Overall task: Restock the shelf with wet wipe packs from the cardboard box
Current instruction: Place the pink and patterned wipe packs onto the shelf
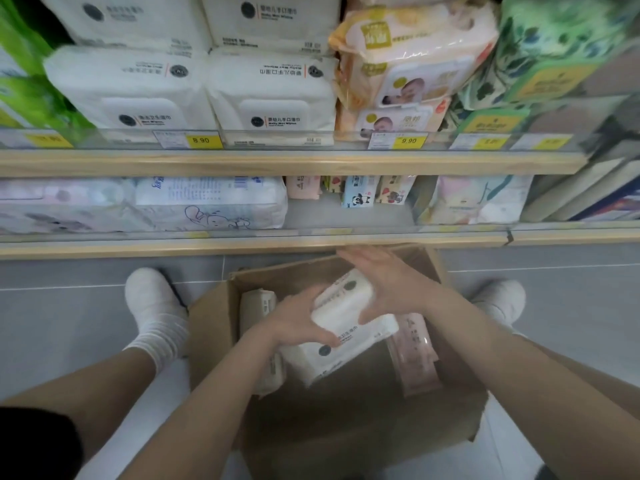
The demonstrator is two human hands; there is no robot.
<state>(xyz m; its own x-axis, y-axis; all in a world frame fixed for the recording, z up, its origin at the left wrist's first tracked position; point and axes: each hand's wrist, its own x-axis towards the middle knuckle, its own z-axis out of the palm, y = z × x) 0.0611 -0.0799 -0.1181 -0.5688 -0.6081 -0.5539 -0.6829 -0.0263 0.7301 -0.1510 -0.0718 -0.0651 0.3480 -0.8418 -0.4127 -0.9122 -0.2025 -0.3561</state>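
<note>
Both hands, left hand (298, 323) and right hand (388, 289), clasp 1 white wipe pack (349, 327) from opposite sides, fingers curled, above the cardboard box (346, 427). Likely for lifting it level to the shelf (277, 162).

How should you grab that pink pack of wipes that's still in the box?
Probably by its long side edges, coming straight down from above. The pink wipe pack lies lengthwise at the right of the cardboard box, close to the box's right wall, with its broad face up. Right now both the left hand and the right hand hold white wipe packs just left of it.
</note>
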